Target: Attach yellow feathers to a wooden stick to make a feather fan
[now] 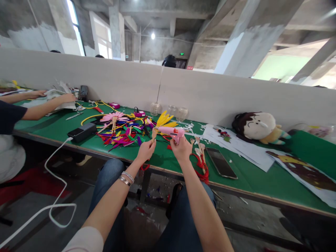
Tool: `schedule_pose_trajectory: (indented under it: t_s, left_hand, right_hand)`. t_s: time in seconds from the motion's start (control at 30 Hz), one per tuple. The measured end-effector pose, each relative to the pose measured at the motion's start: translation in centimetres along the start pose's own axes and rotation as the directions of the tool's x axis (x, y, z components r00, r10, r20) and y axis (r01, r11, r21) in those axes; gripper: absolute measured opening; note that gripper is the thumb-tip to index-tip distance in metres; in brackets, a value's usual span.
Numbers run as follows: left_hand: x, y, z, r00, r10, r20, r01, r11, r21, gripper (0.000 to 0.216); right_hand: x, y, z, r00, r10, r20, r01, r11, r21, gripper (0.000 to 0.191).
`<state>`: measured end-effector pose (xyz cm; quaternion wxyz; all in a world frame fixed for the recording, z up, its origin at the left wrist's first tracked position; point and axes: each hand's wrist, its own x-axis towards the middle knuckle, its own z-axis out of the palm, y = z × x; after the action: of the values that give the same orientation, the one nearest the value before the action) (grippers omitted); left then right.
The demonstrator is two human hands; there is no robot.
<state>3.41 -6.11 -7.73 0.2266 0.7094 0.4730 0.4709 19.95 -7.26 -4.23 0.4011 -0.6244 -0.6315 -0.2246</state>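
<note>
My left hand (147, 150) is closed on the lower part of a small tan handle (154, 133). Yellow feather-like pieces (165, 119) fan out from its top, up and to the right. A pink glue gun (172, 131) is in my right hand (181, 148), fingers wrapped round its grip. Its nozzle points left and meets the top of the tan handle; whether they touch I cannot tell. Several similar tan handles (201, 147) with red cord (202, 166) lie right of my right hand. A pink feather fan (114, 118) rests on the colourful pile to the left.
Loose coloured feathers (126, 138) cover the green table (252, 185). Rightward are a phone (221, 162), paper sheets (241, 150) and a plush doll (258, 126). A black power bank (82, 132) with a white cable lies left. Another person's hands (67, 98) handle paper at far left.
</note>
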Motion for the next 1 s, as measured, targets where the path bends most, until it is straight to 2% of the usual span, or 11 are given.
schedule_pose_trajectory:
  t_s: [0.43,0.63,1.0]
  left_hand:
    - [0.12,-0.13,0.2,1.0,-0.006,0.008,0.006,1.0,-0.03,0.043]
    - [0.11,-0.04,0.16,0.999,0.037,0.008,-0.037,0.999,0.006,0.042]
    - [0.05,0.17,0.11,0.999,0.037,0.016,-0.036,0.999,-0.011,0.042]
  right_hand:
    - [0.09,-0.15,-0.09,0.997,-0.069,-0.036,0.069,0.998,0.004,0.041]
    - [0.09,0.04,-0.21,0.995,-0.096,-0.03,0.096,0.995,-0.002,0.04]
    - [0.11,0.48,-0.23,0.988,-0.119,-0.098,0.114,0.992,-0.059,0.037]
